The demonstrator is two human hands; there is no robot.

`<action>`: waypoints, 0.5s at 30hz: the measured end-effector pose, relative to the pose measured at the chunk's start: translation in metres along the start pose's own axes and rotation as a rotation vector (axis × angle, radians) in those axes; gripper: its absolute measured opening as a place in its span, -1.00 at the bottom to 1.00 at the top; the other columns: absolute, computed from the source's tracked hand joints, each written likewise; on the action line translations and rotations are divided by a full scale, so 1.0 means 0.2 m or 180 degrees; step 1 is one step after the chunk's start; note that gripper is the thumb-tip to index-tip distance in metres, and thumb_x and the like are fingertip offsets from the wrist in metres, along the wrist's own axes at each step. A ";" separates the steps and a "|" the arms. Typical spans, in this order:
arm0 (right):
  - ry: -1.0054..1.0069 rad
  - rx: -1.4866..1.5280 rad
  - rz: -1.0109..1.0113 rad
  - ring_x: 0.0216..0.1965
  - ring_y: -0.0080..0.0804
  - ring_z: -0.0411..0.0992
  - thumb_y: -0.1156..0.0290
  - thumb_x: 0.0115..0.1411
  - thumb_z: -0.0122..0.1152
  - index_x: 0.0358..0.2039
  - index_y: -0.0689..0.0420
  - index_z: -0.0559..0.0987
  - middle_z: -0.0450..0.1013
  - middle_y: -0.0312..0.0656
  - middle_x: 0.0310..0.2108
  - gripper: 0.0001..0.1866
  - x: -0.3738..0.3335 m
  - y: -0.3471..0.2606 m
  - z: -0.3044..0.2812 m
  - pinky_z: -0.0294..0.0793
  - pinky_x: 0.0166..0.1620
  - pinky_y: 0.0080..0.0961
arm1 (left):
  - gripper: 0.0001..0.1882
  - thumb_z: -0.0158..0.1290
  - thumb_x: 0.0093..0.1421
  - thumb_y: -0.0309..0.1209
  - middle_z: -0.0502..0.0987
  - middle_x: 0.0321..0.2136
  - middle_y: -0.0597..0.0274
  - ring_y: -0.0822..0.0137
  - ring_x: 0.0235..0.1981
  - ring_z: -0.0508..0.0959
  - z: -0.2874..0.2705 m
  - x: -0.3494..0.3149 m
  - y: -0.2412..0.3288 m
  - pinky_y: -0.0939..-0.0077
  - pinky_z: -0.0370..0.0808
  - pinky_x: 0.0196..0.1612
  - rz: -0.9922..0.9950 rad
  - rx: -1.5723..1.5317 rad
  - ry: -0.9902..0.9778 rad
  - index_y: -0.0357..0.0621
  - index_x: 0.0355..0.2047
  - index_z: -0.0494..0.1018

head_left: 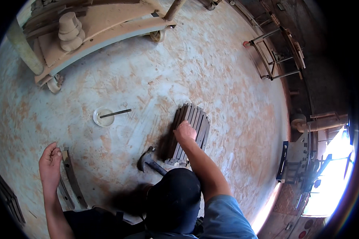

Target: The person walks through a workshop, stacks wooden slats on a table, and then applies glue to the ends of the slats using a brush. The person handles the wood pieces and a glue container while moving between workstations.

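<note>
My right hand (185,132) is closed on a dark wooden strip at the top of a stack of strips (195,123) on the floor, right of centre. The fingertips are partly hidden. My left hand (50,160) is raised at the left, fingers curled and thumb drawn in; whatever it pinches, if anything, is too small to make out. Beside it are a curved dark wooden piece (73,179) and a thinner strip. A claw hammer (148,159) lies left of the stack, its handle partly covered by a dark rounded shape (174,199).
A round clear dish (103,118) with a thin dark stick (116,113) across it stands ahead. At the far left is a wheeled wooden platform (107,38) bearing stacked pale pieces (71,32). More dark strips (8,195) lie at the left edge; a wheeled rack (273,55) stands far right.
</note>
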State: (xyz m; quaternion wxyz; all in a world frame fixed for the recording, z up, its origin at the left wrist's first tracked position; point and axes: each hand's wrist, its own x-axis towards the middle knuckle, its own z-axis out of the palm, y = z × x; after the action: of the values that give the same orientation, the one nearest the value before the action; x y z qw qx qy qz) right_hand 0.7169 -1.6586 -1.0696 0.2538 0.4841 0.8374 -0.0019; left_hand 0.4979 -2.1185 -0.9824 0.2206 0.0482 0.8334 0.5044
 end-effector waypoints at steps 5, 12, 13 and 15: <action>0.0257 0.0162 0.0210 -0.17 -0.09 0.56 0.36 0.29 -0.12 -0.14 0.25 0.37 0.49 0.05 -0.13 -0.76 0.06 0.00 0.11 0.57 -0.15 -0.25 | -0.61 0.01 0.26 -0.50 0.50 -0.21 0.22 0.49 -0.23 0.47 0.03 -0.04 0.06 0.58 0.43 -0.07 0.0112 0.0111 -0.0016 -0.36 0.09 0.35; 0.0398 0.0139 0.0364 -0.14 -0.08 0.55 0.41 0.28 -0.12 -0.09 0.21 0.38 0.45 0.06 -0.08 -0.76 0.03 -0.05 0.10 0.58 -0.15 -0.24 | -0.63 0.02 0.22 -0.57 0.50 -0.23 0.20 0.49 -0.27 0.49 0.05 -0.08 0.09 0.58 0.47 -0.16 0.0346 0.0191 0.0017 -0.35 0.06 0.37; 0.0391 0.0233 0.0427 -0.14 -0.09 0.55 0.36 0.25 -0.06 -0.06 0.23 0.36 0.45 0.06 -0.10 -0.71 0.03 -0.05 0.10 0.58 -0.14 -0.27 | -0.63 0.03 0.22 -0.57 0.50 -0.24 0.20 0.49 -0.28 0.49 0.05 -0.08 0.09 0.58 0.48 -0.17 0.0351 0.0177 0.0020 -0.35 0.05 0.37; 0.0374 0.0421 0.0541 -0.15 -0.11 0.54 0.26 0.20 0.07 0.00 0.27 0.34 0.45 0.04 -0.12 -0.57 0.02 -0.04 0.10 0.57 -0.12 -0.32 | -0.64 0.03 0.21 -0.58 0.51 -0.24 0.18 0.48 -0.29 0.49 0.05 -0.09 0.08 0.58 0.48 -0.18 0.0469 0.0247 0.0058 -0.34 0.04 0.38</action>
State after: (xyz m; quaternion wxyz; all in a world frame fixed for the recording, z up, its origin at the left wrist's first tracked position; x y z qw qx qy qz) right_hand 0.7172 -1.6643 -1.0917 0.1711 0.5683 0.8048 -0.0073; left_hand 0.5153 -2.1085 -0.9672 0.1732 0.1133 0.8485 0.4870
